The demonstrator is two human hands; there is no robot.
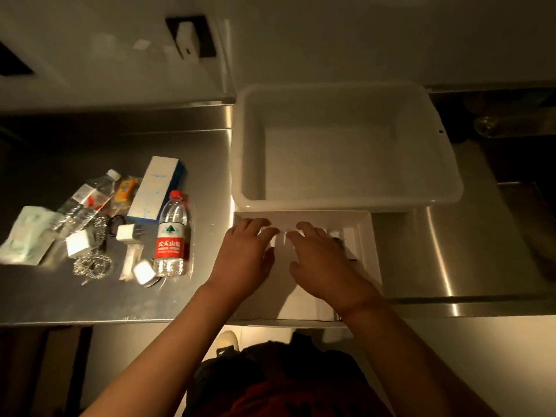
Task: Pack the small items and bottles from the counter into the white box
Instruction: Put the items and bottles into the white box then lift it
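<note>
— Lower centre of the frame?
— Shallow white cardboard box, open, on the brushed steel counter, touching the near rim of the deep white plastic tub that fills the upper right.
— Hands?
— Both inside that shallow box. Left hand flat, palm down, fingers spread toward the far wall, gripping nothing. Right hand just beside it, likewise flat and spread, holding nothing. White divider ribs visible between and beyond the fingertips.
— Things to pack?
— All at left of the frame, on the counter, well apart from the box. Clear plastic water bottle with red cap and red label lying nearest the left hand. Tall white carton with blue side just above it. Second clear bottle with white cap tilted further left, beside a small orange packet.
— Smaller pieces?
— White plug adapter, another white cube charger, a silvery coiled chain, a pale green sealed pouch at far left.
— Inside the tub?
— Bare white floor only.
</note>
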